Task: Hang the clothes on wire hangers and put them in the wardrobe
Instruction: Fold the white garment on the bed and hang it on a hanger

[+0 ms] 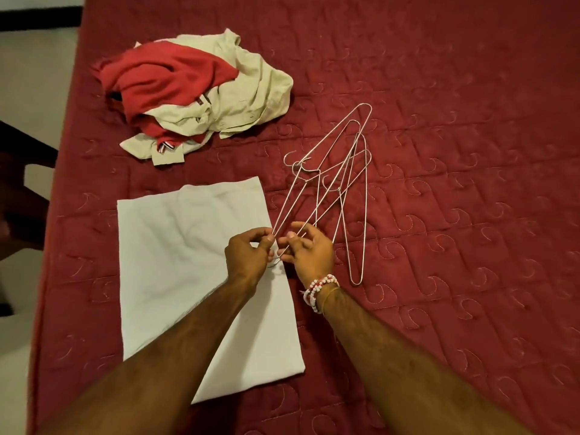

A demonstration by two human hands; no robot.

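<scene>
- My left hand (248,254) pinches the near corner of one wire between thumb and fingertips. My right hand (310,251) pinches a neighbouring wire just beside it, its other fingers loosely curled.
- The wire hangers (340,171) lie in a tangled fan on the red bed cover (455,152). Their near corners are gathered at my fingers, and the hooks and far ends spread away from me.
- As I judge it, the step is to free one hanger from the bunch. I should hold the rest down with one hand and slide the chosen one out along its own length, not lift it straight up, because the hooks look ready to snag on the crossing wires.
- I should also watch that no hook drags across the white garment (188,246), which lies flat and folded under my left hand, touching the hangers' near ends.
- Hangers: I make out three hooks for certain. The wires cross too much to say whether there are three hangers or four.
- Clothes: one white piece is laid out, and there is one crumpled pile (194,92) farther up the bed, well apart from my hands. It holds red cloth (163,76) and cream cloth (257,89), and I cannot count how many garments that makes.
- Beaded bracelets (318,291) sit on my right wrist.
- The wardrobe is not in view.
</scene>
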